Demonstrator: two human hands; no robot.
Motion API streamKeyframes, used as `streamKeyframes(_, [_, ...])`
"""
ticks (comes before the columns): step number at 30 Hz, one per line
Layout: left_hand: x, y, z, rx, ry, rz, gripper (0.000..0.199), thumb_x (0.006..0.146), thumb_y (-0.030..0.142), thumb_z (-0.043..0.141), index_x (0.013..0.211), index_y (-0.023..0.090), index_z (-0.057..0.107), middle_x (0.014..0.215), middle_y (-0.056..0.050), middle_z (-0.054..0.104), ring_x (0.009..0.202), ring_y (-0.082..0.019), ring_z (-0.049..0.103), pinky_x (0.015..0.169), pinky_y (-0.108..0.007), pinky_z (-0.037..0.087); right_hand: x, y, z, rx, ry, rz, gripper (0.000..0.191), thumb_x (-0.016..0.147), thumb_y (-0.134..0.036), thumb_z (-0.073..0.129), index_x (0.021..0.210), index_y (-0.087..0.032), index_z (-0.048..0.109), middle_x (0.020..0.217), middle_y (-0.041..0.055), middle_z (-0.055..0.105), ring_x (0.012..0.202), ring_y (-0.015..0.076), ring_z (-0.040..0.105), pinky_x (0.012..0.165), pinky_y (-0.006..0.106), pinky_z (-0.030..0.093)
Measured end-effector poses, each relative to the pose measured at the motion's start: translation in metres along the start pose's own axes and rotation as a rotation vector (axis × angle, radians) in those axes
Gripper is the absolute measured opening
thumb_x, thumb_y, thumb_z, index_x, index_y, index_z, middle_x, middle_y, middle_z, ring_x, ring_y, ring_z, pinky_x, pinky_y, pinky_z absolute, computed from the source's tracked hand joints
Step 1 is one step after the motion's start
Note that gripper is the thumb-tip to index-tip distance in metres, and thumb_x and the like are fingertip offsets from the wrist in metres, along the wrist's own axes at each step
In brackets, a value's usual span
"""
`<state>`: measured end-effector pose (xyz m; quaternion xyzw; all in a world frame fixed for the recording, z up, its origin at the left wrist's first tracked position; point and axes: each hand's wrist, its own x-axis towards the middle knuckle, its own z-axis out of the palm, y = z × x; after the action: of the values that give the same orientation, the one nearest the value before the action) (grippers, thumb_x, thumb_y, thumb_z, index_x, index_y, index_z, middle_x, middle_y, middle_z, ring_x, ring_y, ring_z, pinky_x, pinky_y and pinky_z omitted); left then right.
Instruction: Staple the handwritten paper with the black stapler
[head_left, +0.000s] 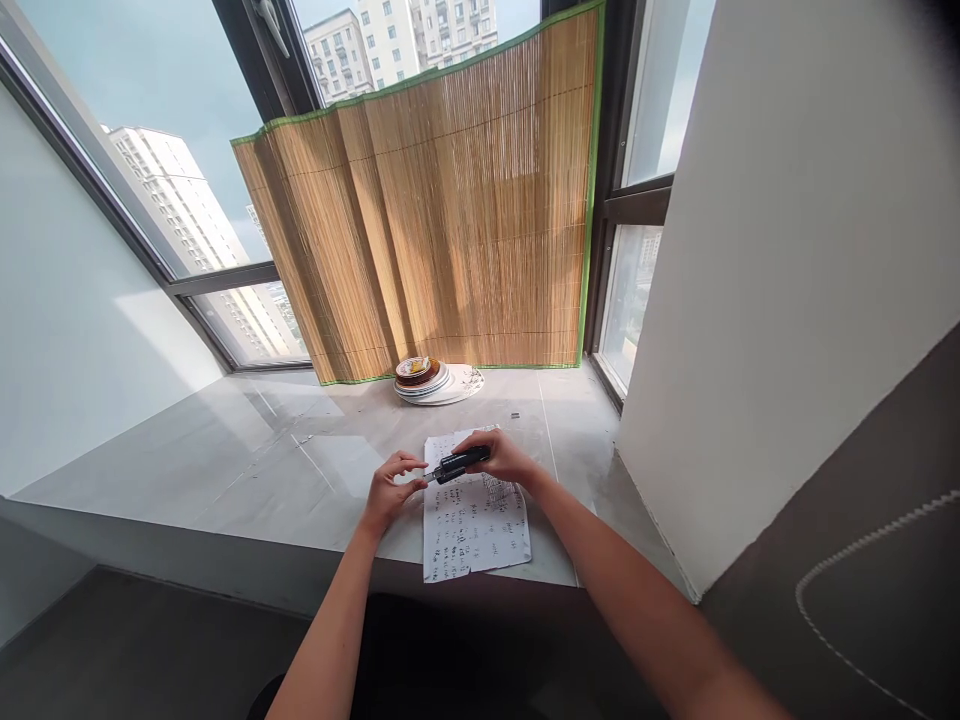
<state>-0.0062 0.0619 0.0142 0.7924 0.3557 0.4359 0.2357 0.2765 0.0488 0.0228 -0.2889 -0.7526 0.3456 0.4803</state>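
Note:
My right hand (pixel 506 457) is wrapped round a black electric screwdriver (pixel 455 465), which lies nearly level with its narrow metal tip pointing left. At that tip, the thumb and forefinger of my left hand (pixel 390 493) close in a pinch on the bit. The bit itself is mostly too small to make out. Beneath both hands, a white sheet of paper (pixel 472 535) with handwriting in dark ink lies flat on the ledge, its near end reaching the front edge. Part of the writing is hidden by my right hand and the tool.
Behind the paper, a stack of plates (pixel 417 388) rests on the grey tiled ledge (pixel 247 470). A bamboo mat (pixel 457 210) with green edging leans against the window. A small dark piece (pixel 515 415) lies on the ledge. To the right stands a white wall (pixel 787 250); a pale cord (pixel 832 570) hangs there.

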Motion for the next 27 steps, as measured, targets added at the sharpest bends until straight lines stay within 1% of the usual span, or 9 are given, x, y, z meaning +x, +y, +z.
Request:
streamKeyframes(4, [-0.001,0.001,0.001,0.003,-0.056,0.002,0.032,0.074,0.036,0.086,0.103,0.028,0.079,0.093,-0.003,0.069,0.083,-0.019,0.057,0.073,-0.032,0.043,0.001,-0.010,0.022,-0.065,-0.043,-0.047,0.035,0.074,-0.019,0.082,0.109,-0.023,0.079,0.096,0.0035,0.078,0.088,0.0210,0.071,0.082,0.033,0.053])
streamKeyframes(7, [-0.001,0.000,0.000,-0.023,-0.028,-0.014,0.025,0.075,0.035,0.084,0.098,0.025,0.077,0.090,-0.002,0.068,0.081,-0.018,0.055,0.073,-0.031,0.043,0.000,-0.014,0.032,-0.086,0.004,-0.021,0.037,0.075,-0.016,0.081,0.110,-0.024,0.078,0.099,0.0029,0.078,0.090,0.0211,0.071,0.085,0.032,0.052])
streamKeyframes(12, [0.002,-0.002,0.001,-0.020,-0.001,-0.033,0.017,0.079,0.037,0.080,0.089,0.024,0.075,0.085,-0.002,0.068,0.078,-0.018,0.055,0.071,-0.031,0.043,-0.001,-0.011,0.040,-0.043,0.046,0.011,0.037,0.075,-0.016,0.079,0.110,-0.024,0.077,0.102,0.0027,0.078,0.094,0.0224,0.072,0.088,0.034,0.053])
streamKeyframes(15, [0.002,-0.002,0.002,0.046,0.071,-0.064,0.019,0.080,0.042,0.078,0.086,0.024,0.074,0.081,-0.001,0.067,0.074,-0.017,0.055,0.068,-0.030,0.042,0.001,-0.006,0.046,-0.025,0.135,0.050,0.038,0.076,-0.017,0.077,0.113,-0.022,0.075,0.107,0.0037,0.078,0.099,0.0239,0.072,0.092,0.037,0.054])
streamKeyframes(17, [0.002,-0.005,0.002,0.082,0.138,-0.126,0.025,0.082,0.047,0.075,0.089,0.023,0.075,0.081,-0.002,0.068,0.073,-0.017,0.056,0.066,-0.029,0.041,0.002,-0.001,0.051,-0.064,0.161,0.085,0.039,0.075,-0.018,0.077,0.114,-0.022,0.075,0.109,0.0042,0.078,0.102,0.0250,0.073,0.096,0.039,0.053])
streamKeyframes(21, [-0.001,-0.016,-0.001,0.034,0.318,-0.304,0.038,0.093,0.053,0.055,0.091,0.019,0.071,0.080,-0.004,0.068,0.074,-0.018,0.061,0.065,-0.028,0.044,0.002,0.002,0.057,-0.207,0.142,0.112,0.044,0.074,-0.014,0.073,0.117,-0.023,0.073,0.112,0.0040,0.078,0.103,0.0256,0.073,0.098,0.040,0.053])
streamKeyframes(23, [-0.001,-0.021,-0.002,0.042,0.360,-0.373,0.037,0.093,0.050,0.051,0.089,0.018,0.070,0.074,-0.003,0.065,0.070,-0.018,0.060,0.063,-0.027,0.043,0.001,0.001,0.058,-0.254,0.120,0.100,0.048,0.074,-0.012,0.071,0.120,-0.024,0.071,0.114,0.0039,0.077,0.104,0.0254,0.072,0.098,0.039,0.052])
streamKeyframes(25, [-0.002,-0.024,-0.002,0.092,0.322,-0.411,0.032,0.090,0.046,0.053,0.086,0.018,0.068,0.068,-0.002,0.063,0.065,-0.018,0.059,0.060,-0.027,0.042,-0.001,-0.002,0.057,-0.285,0.097,0.100,0.048,0.075,-0.013,0.070,0.122,-0.024,0.070,0.114,0.0039,0.077,0.104,0.0253,0.071,0.097,0.038,0.052])
streamKeyframes(27, [-0.002,-0.025,-0.001,0.151,0.224,-0.417,0.029,0.089,0.043,0.053,0.083,0.019,0.067,0.067,-0.001,0.063,0.063,-0.017,0.058,0.061,-0.027,0.042,-0.006,-0.005,0.054,-0.310,0.095,0.128,0.045,0.077,-0.015,0.071,0.120,-0.025,0.070,0.110,0.0036,0.077,0.101,0.0249,0.071,0.094,0.036,0.052])
